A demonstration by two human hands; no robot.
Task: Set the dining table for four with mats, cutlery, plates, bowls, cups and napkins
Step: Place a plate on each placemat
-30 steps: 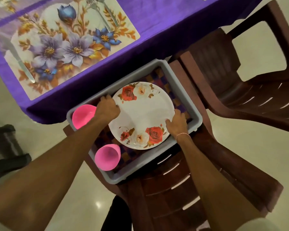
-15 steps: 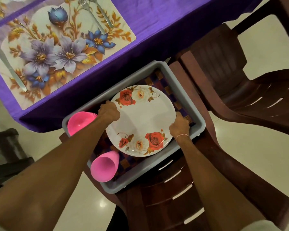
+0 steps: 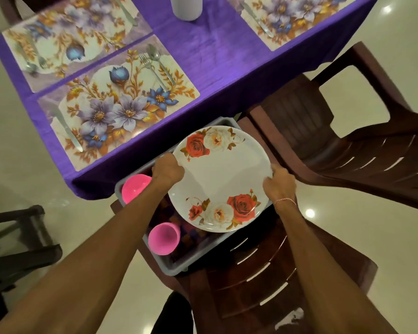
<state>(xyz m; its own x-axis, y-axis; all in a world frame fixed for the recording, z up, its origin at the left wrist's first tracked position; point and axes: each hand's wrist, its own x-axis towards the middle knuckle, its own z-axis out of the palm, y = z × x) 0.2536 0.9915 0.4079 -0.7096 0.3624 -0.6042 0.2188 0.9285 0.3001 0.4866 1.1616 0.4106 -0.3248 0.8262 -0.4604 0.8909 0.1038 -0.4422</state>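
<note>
A white plate with red and white roses [image 3: 223, 174] is held above the grey tub [image 3: 179, 268]. My left hand [image 3: 167, 168] grips its left rim and my right hand [image 3: 279, 183] grips its right rim. A pink bowl [image 3: 135, 188] and a pink cup [image 3: 163, 238] lie in the tub's left part. On the purple tablecloth [image 3: 215, 44] lies the nearest floral mat [image 3: 116, 104], with a knife [image 3: 67, 130] on its left and a fork and spoon [image 3: 156, 63] on its right. Two more mats with cutlery lie farther back.
The tub rests on a brown plastic chair [image 3: 256, 273]. A second brown chair [image 3: 348, 131] stands at the right, close to the table edge. A white cylinder [image 3: 186, 7] stands at the table's middle. Dark furniture [image 3: 17, 237] is at the left over a pale floor.
Both hands have lifted the plate up out of the tub, toward the table. My view has pulled back and shows more of the table.
</note>
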